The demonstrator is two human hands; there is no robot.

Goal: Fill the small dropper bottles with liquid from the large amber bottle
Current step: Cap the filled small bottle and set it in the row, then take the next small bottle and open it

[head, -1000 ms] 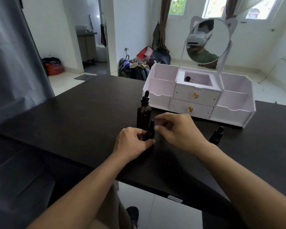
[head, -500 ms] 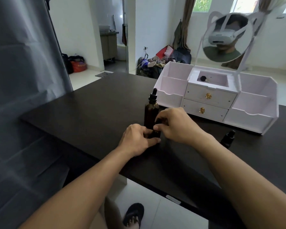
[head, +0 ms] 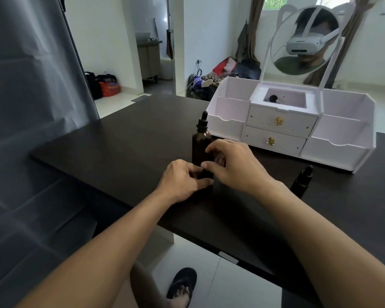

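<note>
The large amber bottle [head: 201, 143] with a black dropper cap stands upright on the black table [head: 125, 147]. Just in front of it is a small dropper bottle [head: 206, 174], mostly hidden by my fingers. My left hand [head: 182, 180] grips its body near the base. My right hand [head: 233, 165] comes in from above and pinches its cap between thumb and fingers. A second small dropper bottle [head: 302, 181] with a black cap stands alone to the right, past my right forearm.
A white vanity organizer [head: 340, 138] with two drawers, open side bins and a round mirror [head: 305, 38] stands at the back right. A small black item lies in its top tray [head: 286, 99]. The table's near edge runs diagonally below my forearms.
The view has shifted, so everything sits further right in the frame. My right hand has closed down over the small bottle's cap, which was visible a second ago. My left hand keeps its grip.
</note>
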